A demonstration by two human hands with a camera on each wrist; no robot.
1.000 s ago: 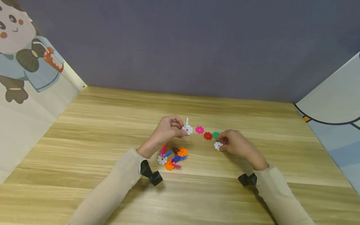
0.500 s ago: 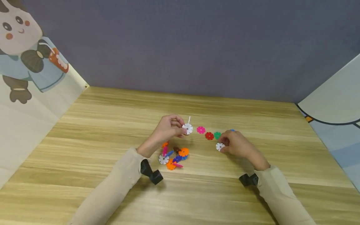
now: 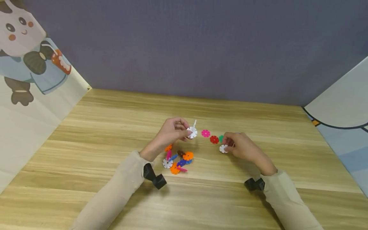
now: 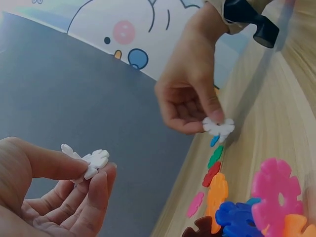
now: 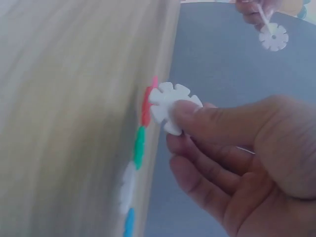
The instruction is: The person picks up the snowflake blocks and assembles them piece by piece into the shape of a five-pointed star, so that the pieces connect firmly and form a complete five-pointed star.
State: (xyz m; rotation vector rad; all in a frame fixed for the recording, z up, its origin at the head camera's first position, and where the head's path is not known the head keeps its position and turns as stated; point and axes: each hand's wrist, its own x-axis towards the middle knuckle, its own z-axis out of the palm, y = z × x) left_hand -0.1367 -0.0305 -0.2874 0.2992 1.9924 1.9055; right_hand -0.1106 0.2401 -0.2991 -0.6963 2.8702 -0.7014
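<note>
My left hand pinches a white notched disc between thumb and fingers. A second white disc joins it at an angle, standing up behind it. Both are held above the table. My right hand pinches another single white notched disc by its edge, thumb across its face. Just beyond that hand lie flat discs in a loose row: pink, red and green. The right wrist view also shows a white disc and a blue one in the row.
On the wooden table, nearer me, sits a pile of notched discs, including an orange disc, a white disc and a dark brown disc. A grey panel rises behind the table. Printed panels flank both sides.
Both hands keep their grips and nearly their places. My right fingers have shifted slightly, covering the blue disc and more of the green one. The view has panned a little.
</note>
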